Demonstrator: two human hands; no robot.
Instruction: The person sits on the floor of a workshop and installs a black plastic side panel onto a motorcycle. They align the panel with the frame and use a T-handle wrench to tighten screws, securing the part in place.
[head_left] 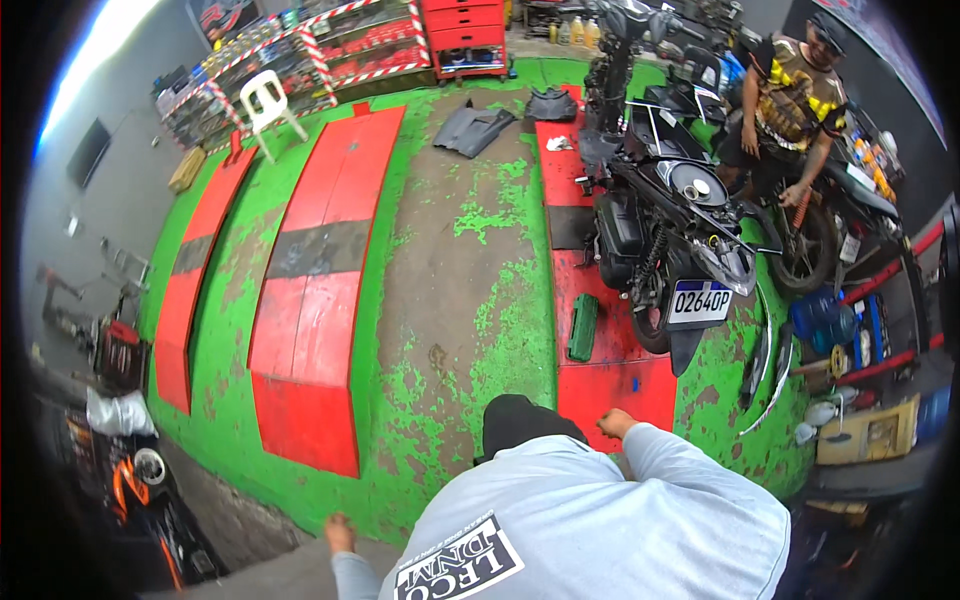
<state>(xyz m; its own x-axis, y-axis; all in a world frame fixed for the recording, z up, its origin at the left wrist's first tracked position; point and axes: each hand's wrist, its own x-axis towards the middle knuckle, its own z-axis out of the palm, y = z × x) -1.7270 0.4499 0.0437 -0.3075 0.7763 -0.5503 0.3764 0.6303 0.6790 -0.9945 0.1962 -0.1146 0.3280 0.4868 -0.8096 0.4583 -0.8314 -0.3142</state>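
My left hand (341, 532) hangs low beside my body over the grey floor edge, small and smeared, so its fingers are unclear. In front of my grey shirt, my right hand (617, 424) is loosely closed above the near end of a red ramp (617, 394), and nothing shows in it. A green box-shaped case (582, 327) lies on that ramp, just beyond my right hand. Past it stands a partly stripped black scooter (660, 215), its seat area uncovered and its rear plate towards me.
A co-worker (797, 95) crouches at the right, one hand at the orange spring of another motorcycle (800, 245). Loose trim strips (770, 360) lie right of the scooter. Dark panels (472, 129), red ramps (318, 300), a white chair (262, 104) and a tool cabinet (465, 35) stand farther off.
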